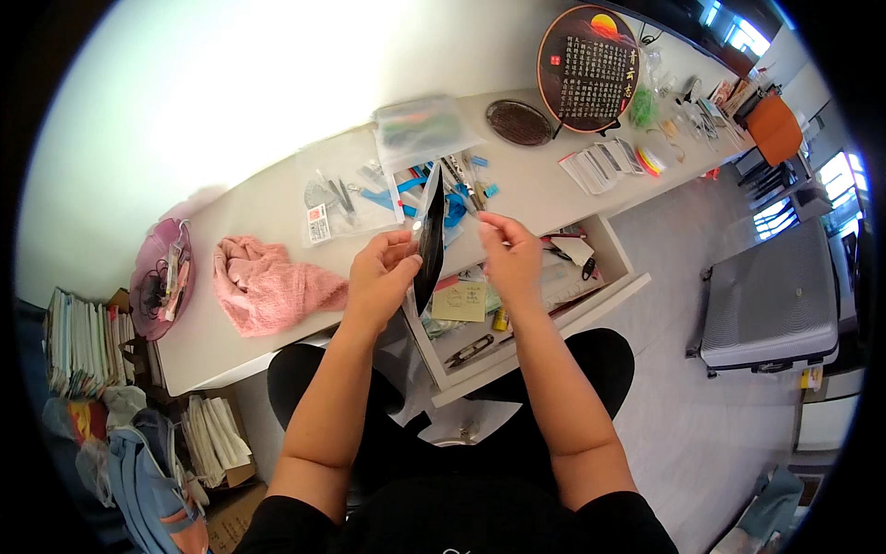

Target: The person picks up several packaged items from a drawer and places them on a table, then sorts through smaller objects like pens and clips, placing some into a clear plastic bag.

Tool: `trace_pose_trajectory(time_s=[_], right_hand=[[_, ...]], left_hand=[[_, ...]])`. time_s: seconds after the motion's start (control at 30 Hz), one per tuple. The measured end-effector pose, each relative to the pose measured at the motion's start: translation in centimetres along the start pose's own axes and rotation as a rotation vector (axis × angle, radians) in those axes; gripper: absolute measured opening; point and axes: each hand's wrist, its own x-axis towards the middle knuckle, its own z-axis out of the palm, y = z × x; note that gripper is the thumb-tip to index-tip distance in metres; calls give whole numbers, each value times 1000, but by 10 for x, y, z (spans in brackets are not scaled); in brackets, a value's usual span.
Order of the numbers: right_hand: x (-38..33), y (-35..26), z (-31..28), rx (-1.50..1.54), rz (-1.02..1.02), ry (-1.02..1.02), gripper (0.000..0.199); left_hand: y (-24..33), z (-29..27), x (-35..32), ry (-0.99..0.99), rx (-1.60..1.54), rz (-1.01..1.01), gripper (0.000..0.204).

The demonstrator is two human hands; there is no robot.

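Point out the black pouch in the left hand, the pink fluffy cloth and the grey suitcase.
Black pouch [432, 242]: head view, on its dark middle.
Pink fluffy cloth [266, 288]: head view, on the middle of the bundle.
Grey suitcase [771, 303]: head view, on its ribbed face.

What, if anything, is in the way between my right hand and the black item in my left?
Nothing visible: only a gap separates your right hand from the black item in your left hand. The open drawer lies below.

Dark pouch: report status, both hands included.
Left hand gripping dark pouch. Right hand beside pouch, grip unclear. Open drawer below hands.
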Motion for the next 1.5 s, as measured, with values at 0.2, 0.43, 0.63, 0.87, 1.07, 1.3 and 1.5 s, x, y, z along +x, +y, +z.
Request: trace_pose_trajectory(time_s=[0.2,0.43,0.63,0.87,1.07,1.3,1.5], right_hand=[[15,68,-52,-52,346,166,16],[14,81,-61,-966,413,-268,32],[12,113,-65,-836,433,-146,33],[4,86,-87,-446,529,85,26],[-19,20,-80,-367,126,213,36],[-46,-27,-39,-149,-190,121,55],[-69,-12,-38,-367,-187,9,59]], left_hand=[[-15,15,-3,28,147,215,30],[-14,29,-10,135,212,240,23],[-27,32,-6,168,185,256,23],[-35,31,-2,168,181,321,21],[-27,42,-9,156,282,403,18],[-28,62,-19,96,306,441,15],[-41,76,-32,8,300,473,16]])
